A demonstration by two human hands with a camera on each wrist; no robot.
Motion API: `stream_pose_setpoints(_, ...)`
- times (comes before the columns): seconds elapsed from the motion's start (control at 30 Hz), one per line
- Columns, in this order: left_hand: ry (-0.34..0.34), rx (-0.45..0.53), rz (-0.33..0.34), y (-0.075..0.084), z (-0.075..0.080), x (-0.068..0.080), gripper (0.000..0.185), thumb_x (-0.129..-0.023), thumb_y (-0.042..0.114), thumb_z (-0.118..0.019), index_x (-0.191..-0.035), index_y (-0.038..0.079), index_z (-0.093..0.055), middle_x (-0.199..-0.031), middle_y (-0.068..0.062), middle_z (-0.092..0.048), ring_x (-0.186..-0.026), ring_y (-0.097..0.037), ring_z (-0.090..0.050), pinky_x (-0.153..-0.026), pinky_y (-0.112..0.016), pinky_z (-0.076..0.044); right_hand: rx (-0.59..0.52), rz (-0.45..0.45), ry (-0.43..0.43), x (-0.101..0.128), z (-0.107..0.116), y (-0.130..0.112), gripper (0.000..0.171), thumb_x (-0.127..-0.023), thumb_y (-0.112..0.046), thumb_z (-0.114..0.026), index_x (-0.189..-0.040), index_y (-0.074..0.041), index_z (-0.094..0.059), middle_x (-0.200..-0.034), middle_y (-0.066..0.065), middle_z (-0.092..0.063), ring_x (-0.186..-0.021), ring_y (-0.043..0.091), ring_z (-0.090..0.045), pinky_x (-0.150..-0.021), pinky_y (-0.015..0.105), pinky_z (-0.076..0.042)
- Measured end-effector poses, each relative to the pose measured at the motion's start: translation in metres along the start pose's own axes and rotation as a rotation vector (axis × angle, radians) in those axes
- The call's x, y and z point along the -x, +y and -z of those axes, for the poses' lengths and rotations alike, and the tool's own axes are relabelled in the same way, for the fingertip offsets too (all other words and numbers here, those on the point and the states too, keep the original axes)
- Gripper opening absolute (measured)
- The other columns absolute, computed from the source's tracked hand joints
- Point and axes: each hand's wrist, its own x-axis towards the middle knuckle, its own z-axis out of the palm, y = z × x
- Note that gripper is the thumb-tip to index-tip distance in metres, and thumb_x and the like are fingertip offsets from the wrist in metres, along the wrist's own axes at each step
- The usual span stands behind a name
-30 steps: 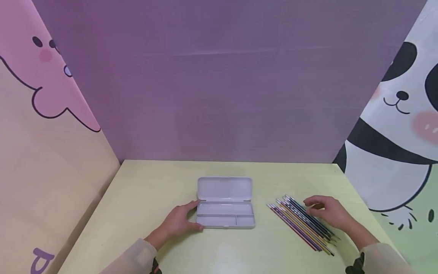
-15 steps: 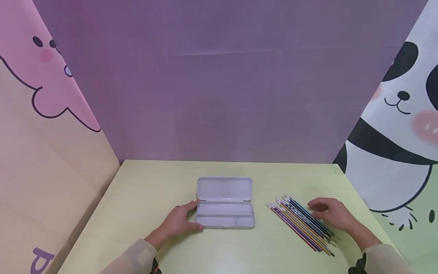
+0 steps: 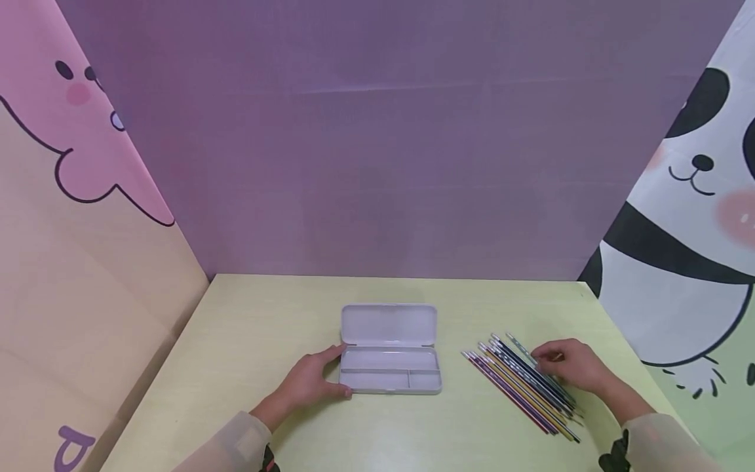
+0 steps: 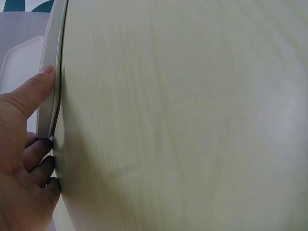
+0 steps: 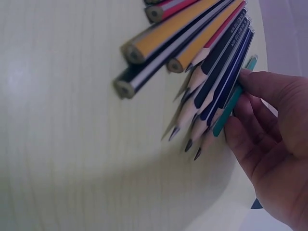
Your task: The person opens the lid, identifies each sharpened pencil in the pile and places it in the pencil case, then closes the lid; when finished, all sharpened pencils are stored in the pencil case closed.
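An open pencil case (image 3: 374, 380), white and hinged, lies on the table with its lid (image 3: 389, 324) folded back and its compartments bare. My left hand (image 3: 309, 379) grips the case's left end, the thumb along the wall and the fingers bent at the corner in the left wrist view. To the right, several pencils (image 3: 513, 387) lie slanted side by side, in red, yellow, black and dark blue. My right hand (image 3: 572, 367) pinches a green pencil (image 5: 230, 108) at the bundle's right side, between thumb and fingers. Part of that pencil is hidden by the hand in the head view.
The pale wooden table (image 3: 283, 308) ends at a purple back panel (image 3: 389, 164). Side walls carry a pink cartoon figure (image 3: 94, 131) on the left and a panda (image 3: 678, 262) on the right.
My right hand has drawn back slightly and taken hold of the green pencil, which now sticks out apart from the others. My left hand stays on the pencil case.
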Motion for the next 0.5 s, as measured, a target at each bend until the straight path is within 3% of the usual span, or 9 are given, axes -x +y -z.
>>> stream_pose_setpoints(0.23,0.001,-0.011,-0.007,-0.0005,-0.0011,0.0005,0.101,-0.073,0.050,-0.090,-0.156,0.014,-0.045,-0.153,-0.014,-0.053,-0.142,-0.036,-0.049,-0.116,-0.054,-0.042,-0.016,-0.044,0.001,0.0004,-0.0015,-0.0021,0.025,-0.094,-0.013,-0.073,-0.115,-0.001,-0.074,-0.094,0.006,-0.071,-0.078,0.020,-0.059,-0.056,0.027,-0.052)
stream_pose_setpoints(0.5,0.005,-0.011,0.003,-0.0014,-0.0018,0.0002,0.101,-0.073,0.050,-0.090,-0.156,0.015,-0.045,-0.152,-0.014,-0.054,-0.142,-0.037,-0.049,-0.116,-0.055,-0.043,-0.053,-0.076,-0.001,-0.0021,0.0000,0.0014,0.028,-0.094,-0.017,-0.073,-0.117,-0.001,-0.075,-0.101,0.010,-0.073,-0.081,0.019,-0.061,-0.059,0.029,-0.056)
